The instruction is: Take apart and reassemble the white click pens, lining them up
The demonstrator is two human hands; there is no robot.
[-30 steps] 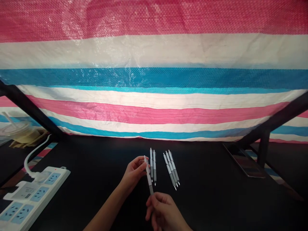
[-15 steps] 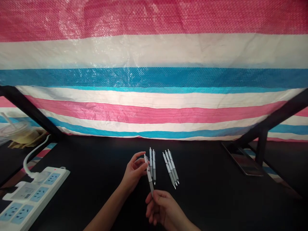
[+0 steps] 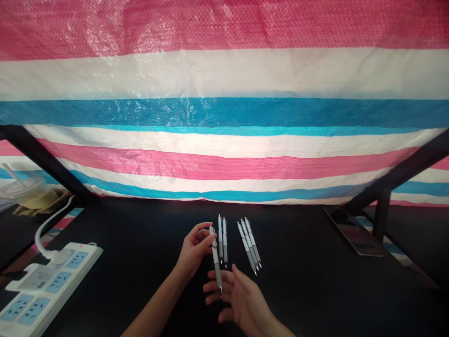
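Observation:
A white and grey click pen [image 3: 215, 262] is pinched near its button end by my left hand [image 3: 196, 245], its metal tip pointing down toward me. Just below and behind that tip, my right hand [image 3: 242, 295] has its fingers spread, with the thumb apart from them and no grip on the pen. Past my left hand, two matching pens [image 3: 225, 238] lie side by side on the black table [image 3: 298, 281]. Three more pens [image 3: 249, 243] lie close together to their right, slanted, tips toward me.
At the left lies a white power strip [image 3: 52, 285] with a plug and cable in it. A lidded plastic cup [image 3: 31, 192] stands behind it. On the right a phone-like dark slab [image 3: 354, 234] lies by a black frame leg [image 3: 380, 215]. A striped tarp [image 3: 224, 112] hangs across the back.
My right hand has let go of the pen's grey lower end and opened its fingers. The pen has swung slightly more upright in my left hand, and its tip now shows.

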